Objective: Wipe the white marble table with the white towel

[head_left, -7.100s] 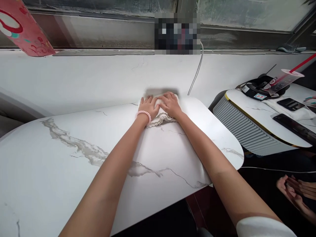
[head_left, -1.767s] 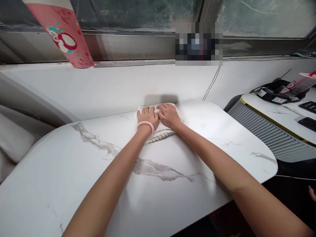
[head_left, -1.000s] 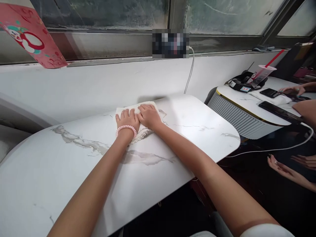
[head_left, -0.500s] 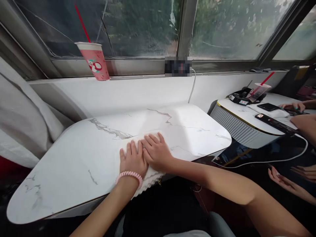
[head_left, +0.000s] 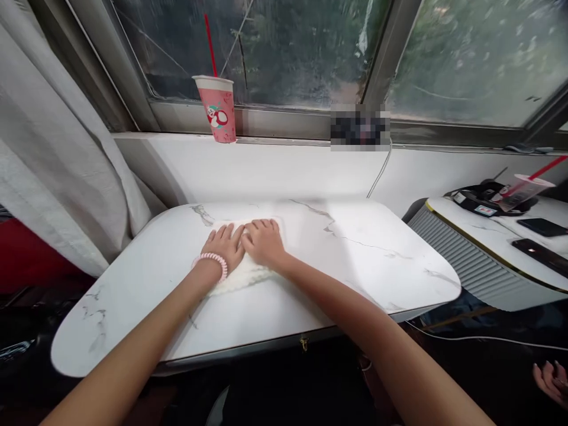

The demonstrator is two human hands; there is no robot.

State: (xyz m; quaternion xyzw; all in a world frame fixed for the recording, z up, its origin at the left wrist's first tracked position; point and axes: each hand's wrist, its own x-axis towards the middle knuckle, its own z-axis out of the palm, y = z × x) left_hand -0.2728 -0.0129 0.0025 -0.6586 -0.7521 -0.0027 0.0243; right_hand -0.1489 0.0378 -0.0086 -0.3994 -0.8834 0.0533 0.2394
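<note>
A folded white cloth (head_left: 242,278) lies on the white marble table (head_left: 355,266), left of its middle. My left hand (head_left: 222,245), with a pink coil band at the wrist, presses flat on the cloth. Beside it, touching, my right hand (head_left: 264,241) also lies flat on the cloth. Fingers of both hands point toward the window. Most of the cloth is hidden under the hands.
A pink paper cup (head_left: 219,108) with a red straw stands on the window sill. A grey curtain (head_left: 57,148) hangs at the left. At the right is a second table (head_left: 479,236) with phones and a plastic cup (head_left: 521,190). Another person's hand (head_left: 550,381) shows at the bottom right.
Both hands have slid the cloth from the table's far edge toward the near edge, then back out to left of the middle. The view has tilted up to the window.
</note>
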